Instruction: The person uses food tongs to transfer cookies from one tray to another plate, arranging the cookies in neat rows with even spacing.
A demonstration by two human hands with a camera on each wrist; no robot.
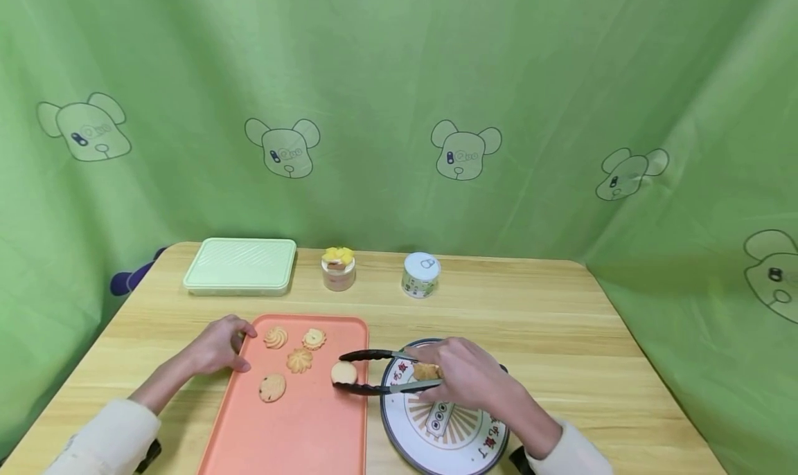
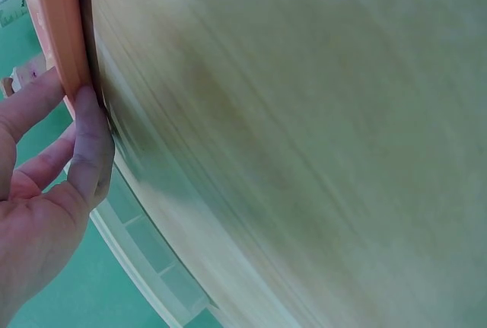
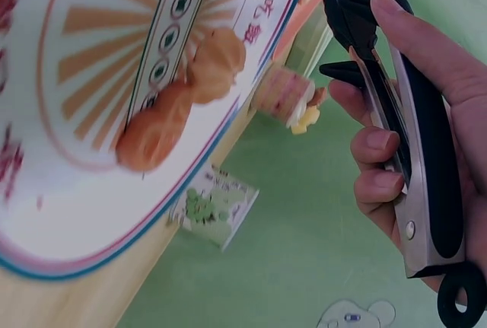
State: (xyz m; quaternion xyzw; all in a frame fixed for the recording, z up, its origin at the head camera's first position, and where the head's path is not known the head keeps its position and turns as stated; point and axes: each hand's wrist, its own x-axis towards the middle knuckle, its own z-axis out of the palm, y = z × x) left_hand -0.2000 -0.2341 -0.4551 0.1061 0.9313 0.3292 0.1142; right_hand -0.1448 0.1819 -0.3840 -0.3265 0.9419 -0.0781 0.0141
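Observation:
My left hand (image 1: 218, 345) holds the left edge of the pink tray (image 1: 287, 433), its thumb and fingers at the rim in the left wrist view. The right hand (image 1: 464, 374) grips black-and-silver tongs (image 3: 415, 153). Their black tips lie on both sides of a round pale cookie (image 1: 344, 372) at the tray's right side; whether they touch it I cannot tell. Several other cookies, one of them speckled (image 1: 272, 388), lie on the tray. Below the right hand is a round patterned plate (image 1: 458, 454) with browned pieces (image 3: 156, 126), partly hidden by the hand in the head view.
Along the back of the wooden table (image 1: 548, 323) stand a pale green lidded box (image 1: 242, 266), a small cup with a yellow top (image 1: 339, 271) and a white-topped can (image 1: 420, 275). A green curtain (image 1: 374, 80) hangs behind the table.

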